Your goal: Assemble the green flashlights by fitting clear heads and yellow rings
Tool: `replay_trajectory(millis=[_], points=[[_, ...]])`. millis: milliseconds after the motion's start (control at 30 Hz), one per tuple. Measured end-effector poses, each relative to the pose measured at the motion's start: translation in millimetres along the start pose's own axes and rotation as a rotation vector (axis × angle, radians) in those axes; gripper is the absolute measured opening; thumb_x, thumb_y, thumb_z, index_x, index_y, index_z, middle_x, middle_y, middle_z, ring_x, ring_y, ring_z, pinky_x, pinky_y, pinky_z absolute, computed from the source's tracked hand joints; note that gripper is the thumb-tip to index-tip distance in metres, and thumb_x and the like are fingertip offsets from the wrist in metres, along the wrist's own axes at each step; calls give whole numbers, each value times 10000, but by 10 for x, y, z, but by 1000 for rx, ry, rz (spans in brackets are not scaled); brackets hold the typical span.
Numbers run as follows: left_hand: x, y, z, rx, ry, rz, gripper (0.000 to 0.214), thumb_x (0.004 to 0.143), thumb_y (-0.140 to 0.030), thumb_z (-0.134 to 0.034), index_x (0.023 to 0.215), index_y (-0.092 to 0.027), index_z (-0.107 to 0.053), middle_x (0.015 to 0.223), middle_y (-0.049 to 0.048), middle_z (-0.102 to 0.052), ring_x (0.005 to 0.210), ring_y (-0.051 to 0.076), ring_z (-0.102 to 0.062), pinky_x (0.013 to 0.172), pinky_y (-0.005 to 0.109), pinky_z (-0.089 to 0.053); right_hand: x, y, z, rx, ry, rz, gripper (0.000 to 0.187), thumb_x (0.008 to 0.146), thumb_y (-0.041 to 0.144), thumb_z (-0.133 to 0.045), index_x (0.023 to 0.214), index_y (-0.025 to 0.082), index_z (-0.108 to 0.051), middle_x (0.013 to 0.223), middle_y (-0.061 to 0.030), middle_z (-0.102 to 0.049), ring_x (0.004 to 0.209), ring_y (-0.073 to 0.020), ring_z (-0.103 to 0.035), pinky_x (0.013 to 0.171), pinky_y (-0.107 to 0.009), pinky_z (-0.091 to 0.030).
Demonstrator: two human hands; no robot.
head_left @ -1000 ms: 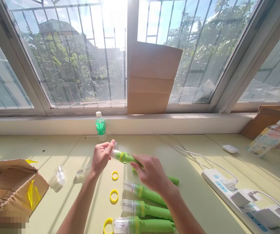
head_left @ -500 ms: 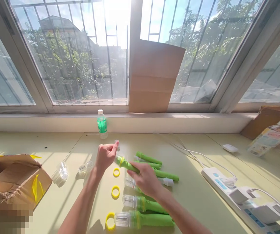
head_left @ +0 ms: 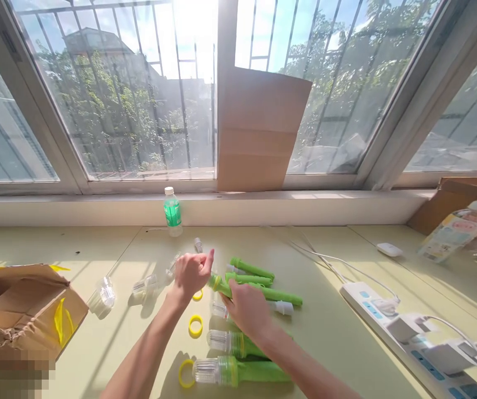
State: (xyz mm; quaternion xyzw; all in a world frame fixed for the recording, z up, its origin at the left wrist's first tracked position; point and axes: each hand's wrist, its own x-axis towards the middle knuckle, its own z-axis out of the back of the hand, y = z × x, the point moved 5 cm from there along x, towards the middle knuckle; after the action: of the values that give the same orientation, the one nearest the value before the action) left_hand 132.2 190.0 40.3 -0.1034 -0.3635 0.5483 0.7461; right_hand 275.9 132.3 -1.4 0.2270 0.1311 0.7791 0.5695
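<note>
Right hand (head_left: 249,310) grips a green tube (head_left: 223,288), left hand (head_left: 192,276) curled at its ringed end (what it pinches is hidden), nearer and right of the bottle (head_left: 173,215) | Tube likely light, stiff; hold mid-body | Nearer than the bottle: three yellow rings (head_left: 196,335), four loose clear caps (head_left: 145,285), overlapping tubes (head_left: 263,371), total unclear

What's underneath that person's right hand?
A clear cap shows left of the right hand and a white tip right of it. The hand covers what lies between, so I can't tell whether they join. It also grips a green tube, partly hidden.
</note>
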Motion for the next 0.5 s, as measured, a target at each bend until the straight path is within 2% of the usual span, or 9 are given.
replay_trajectory(millis=[67,133,167,200,267,367,433,500], points=[[-48,-58,41,-7,34,-85,549,875,-490,-372,405,-209,-323,407,6,-401,421,132,-398,513,265,-258,-43,24,-32,39,95,36,266,851,354,-589,644,186,-599,479,-13,-569,411,-145,-483,419,-245,-297],[-63,-97,101,-16,60,-143,522,843,-501,-421,416,-209,-354,429,6,-431,447,128,-423,532,256,-293,-65,31,-17,53,150,62,279,764,410,-693,607,200,-598,425,29,-539,369,-126,-459,404,-236,-299],[-50,-106,128,-16,64,-152,506,836,-507,-440,432,-208,-382,442,5,-452,455,128,-435,533,251,-303,-57,26,5,49,156,60,264,749,407,-710,623,198,-610,439,27,-554,382,-131,-476,415,-238,-311],[-24,-108,146,-13,64,-148,497,843,-509,-443,451,-206,-412,451,4,-471,451,126,-442,523,246,-305,-30,-1,59,1,90,14,241,759,378,-703,638,188,-618,490,8,-591,426,-144,-510,440,-245,-328],[50,-99,143,-1,65,-119,520,877,-507,-410,459,-200,-443,425,-4,-472,397,119,-427,474,240,-278,45,-30,135,-59,4,-61,119,825,230,-611,742,152,-643,662,-78,-666,583,-202,-594,512,-265,-356],[138,-80,89,36,50,-78,599,912,-490,-343,387,-202,-362,330,-20,-354,299,108,-313,420,252,-201,145,-22,183,-107,-66,-128,215,871,65,-440,945,114,-635,915,-186,-669,829,-262,-622,618,-288,-379],[135,-77,78,61,10,-85,594,920,-452,-305,379,-207,-310,331,-18,-309,307,110,-276,434,265,-177,143,-8,157,-99,-35,-147,201,872,67,-442,930,109,-630,871,-172,-671,793,-241,-625,602,-271,-378],[82,-95,87,69,-1,-145,559,912,-410,-289,392,-205,-301,363,-7,-331,346,115,-298,463,272,-190,76,4,96,-59,64,-130,114,866,171,-540,817,127,-633,688,-88,-663,611,-177,-602,523,-234,-361]])
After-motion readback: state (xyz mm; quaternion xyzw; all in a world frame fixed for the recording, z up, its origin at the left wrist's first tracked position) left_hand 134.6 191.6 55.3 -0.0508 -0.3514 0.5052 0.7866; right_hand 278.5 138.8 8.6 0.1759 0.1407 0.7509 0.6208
